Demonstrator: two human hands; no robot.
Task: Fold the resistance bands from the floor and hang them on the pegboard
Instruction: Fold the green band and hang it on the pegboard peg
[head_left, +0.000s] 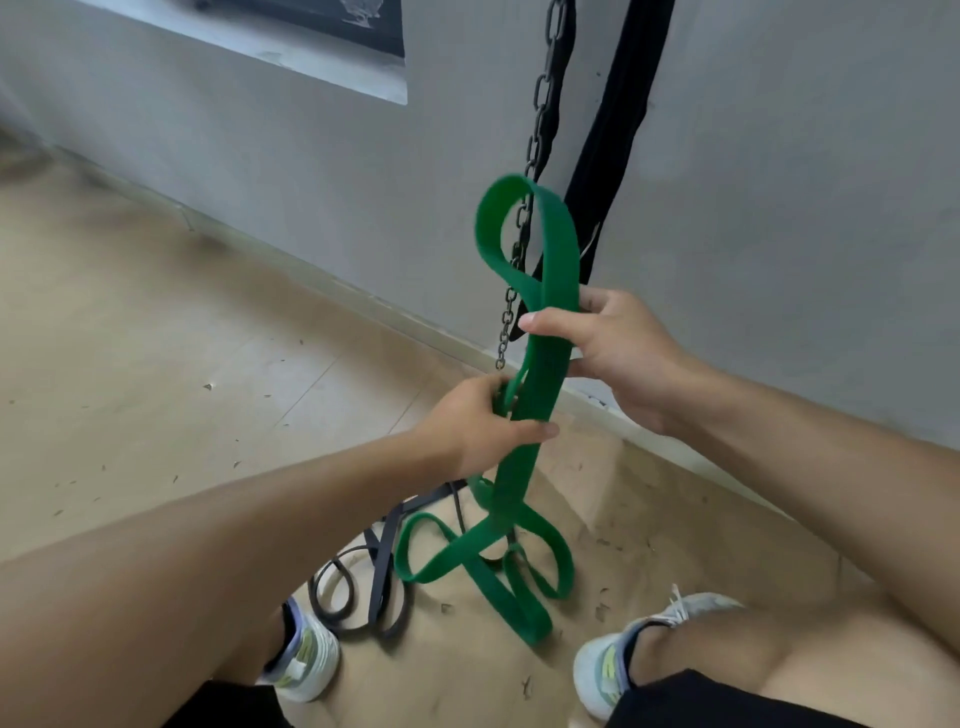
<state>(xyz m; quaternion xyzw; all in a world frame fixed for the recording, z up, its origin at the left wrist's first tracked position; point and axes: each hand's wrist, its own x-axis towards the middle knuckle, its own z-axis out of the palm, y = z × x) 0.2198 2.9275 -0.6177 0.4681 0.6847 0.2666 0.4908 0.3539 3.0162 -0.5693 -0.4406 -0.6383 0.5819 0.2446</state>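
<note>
Chain (540, 130) and black strap (618, 130) tops cut off by the upper edge

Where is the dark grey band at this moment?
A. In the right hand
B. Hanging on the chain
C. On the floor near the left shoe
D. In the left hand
C: the dark grey band lies coiled on the floor beside the left shoe; both hands hold only the green band.

Green resistance band (540, 374): wide, flat, matte; held upright in the air, upper end bent into a loop, lower lengths trailing in twisted loops onto the floor. Dark grey resistance bands (382, 566): narrower, lay tangled in loose coils on the floor, just left of the green band's lower loops.
</note>
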